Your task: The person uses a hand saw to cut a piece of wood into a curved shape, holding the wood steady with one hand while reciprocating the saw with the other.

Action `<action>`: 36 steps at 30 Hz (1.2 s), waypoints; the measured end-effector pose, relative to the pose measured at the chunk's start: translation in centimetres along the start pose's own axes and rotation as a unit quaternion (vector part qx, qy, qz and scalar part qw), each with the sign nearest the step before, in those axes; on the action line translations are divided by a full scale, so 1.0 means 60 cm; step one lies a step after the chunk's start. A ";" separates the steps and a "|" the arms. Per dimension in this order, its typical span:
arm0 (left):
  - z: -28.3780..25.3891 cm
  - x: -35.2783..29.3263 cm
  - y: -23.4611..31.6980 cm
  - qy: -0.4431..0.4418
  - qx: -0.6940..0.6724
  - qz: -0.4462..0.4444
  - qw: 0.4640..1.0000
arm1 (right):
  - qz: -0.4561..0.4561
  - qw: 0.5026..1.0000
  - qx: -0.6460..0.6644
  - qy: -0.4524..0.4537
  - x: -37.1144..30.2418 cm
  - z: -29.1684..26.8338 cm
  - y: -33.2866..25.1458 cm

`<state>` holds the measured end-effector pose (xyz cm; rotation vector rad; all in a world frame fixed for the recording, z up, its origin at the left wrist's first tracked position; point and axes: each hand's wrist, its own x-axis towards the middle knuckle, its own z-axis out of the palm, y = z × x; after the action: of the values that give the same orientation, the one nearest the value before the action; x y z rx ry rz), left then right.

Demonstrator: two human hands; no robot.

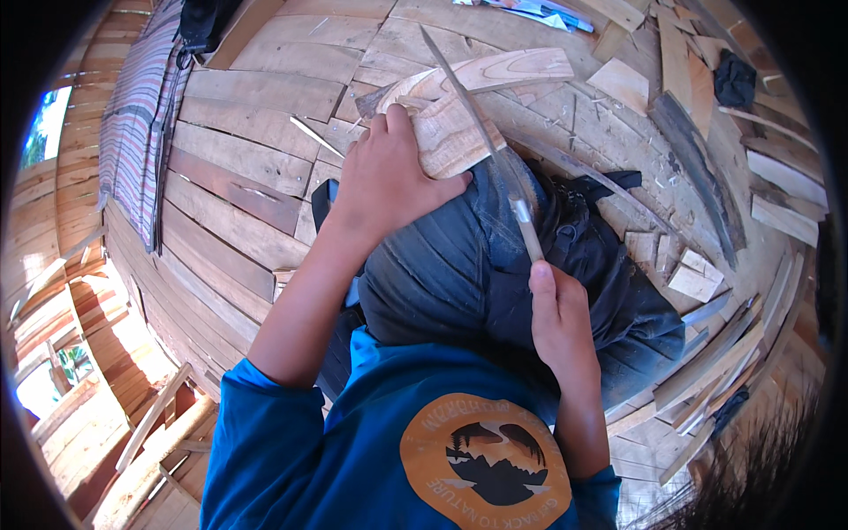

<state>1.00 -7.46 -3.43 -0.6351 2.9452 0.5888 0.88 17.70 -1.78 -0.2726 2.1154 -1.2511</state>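
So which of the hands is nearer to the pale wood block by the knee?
Left. The left hand is on the left side of the pale wood block; the right hand is farther off, nearer the body, around the handle of the long blade.

Board (455,137) under left hand (386,172); knife (484,132) over board's right side, near end in right hand (564,314). Cloth (137,132) far left; on floor (252,97), offcut (620,84) far right, slats (709,369) near right.

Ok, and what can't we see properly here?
In the head view:
- Near end of the knife handle: hidden by the right hand.
- Left part of the wooden piece: covered by the left hand.
- Blue-and-white thing: cut off by the top edge.
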 end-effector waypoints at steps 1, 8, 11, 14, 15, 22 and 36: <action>-0.002 0.001 -0.001 -0.004 0.000 -0.005 1.000 | -0.008 1.000 -0.009 -0.005 0.005 0.001 -0.009; 0.003 0.005 -0.002 0.009 0.006 0.031 0.999 | 0.016 0.998 -0.062 -0.026 -0.018 -0.036 0.004; 0.007 0.010 0.002 0.008 0.006 0.012 1.000 | -0.014 0.998 -0.057 -0.008 0.037 -0.017 -0.003; 0.007 0.007 0.004 0.004 0.016 0.014 1.000 | 0.005 0.999 -0.052 -0.015 0.036 -0.015 -0.009; 0.005 0.006 0.003 0.002 0.017 0.017 1.000 | 0.020 0.998 -0.048 -0.024 0.026 -0.017 -0.009; 0.007 0.010 0.004 -0.027 0.011 0.001 1.000 | 0.017 0.999 -0.024 -0.018 0.009 -0.012 -0.007; 0.015 0.020 -0.013 -0.025 -0.025 0.016 0.999 | 0.005 1.000 -0.022 -0.012 0.044 0.000 -0.012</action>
<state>0.22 -8.23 -4.74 -0.5710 2.9070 0.6720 -1.22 16.04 -2.30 -0.2937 2.1225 -1.1903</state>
